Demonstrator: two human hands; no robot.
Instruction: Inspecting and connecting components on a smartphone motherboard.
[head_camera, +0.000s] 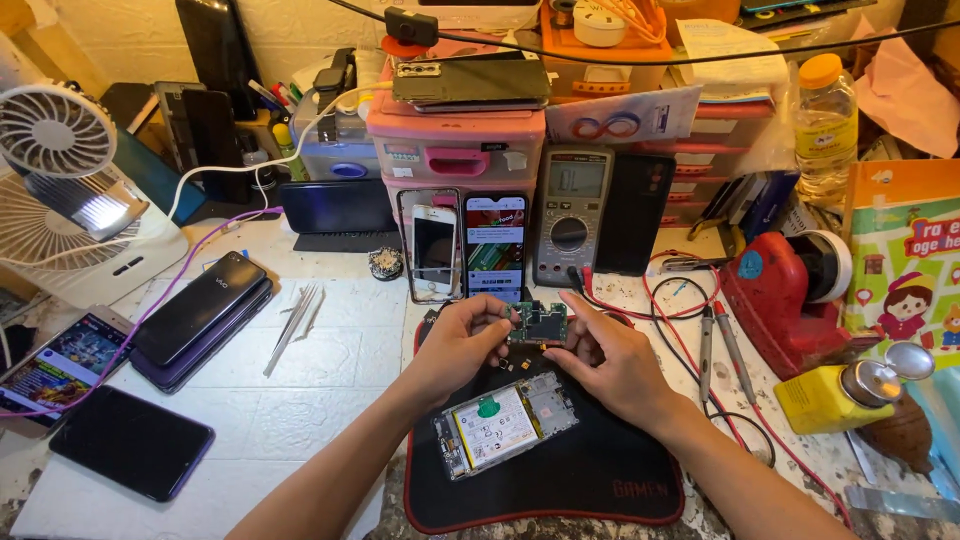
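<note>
Two hands are raised over a black mat (600, 480) with a red edge, and a small green circuit board (538, 323) is pinched between them. The left hand (462, 340) is curled round the board's left end, thumb and fingertips closed on it; the right hand (608, 362) is closed on its right end, the forefinger laid along the top edge. Just below the board, an opened phone (505, 423) lies tilted on the mat, its battery covered by a white rectangular label with a round green sticker near one corner.

Behind the hands a grey multimeter (572, 213) is propped upright, with red leads trailing to the right. To its left, a lit phone (495, 246) is leaned against a pink drawer unit (455, 150). At the far right a yellow squat bottle (830, 397) with a metal pump is seen, and above it an orange and green box (905, 255) with a cartoon figure printed on it. A clear plastic bottle (825, 125) with a yellow cap and pale label stands behind.
</note>
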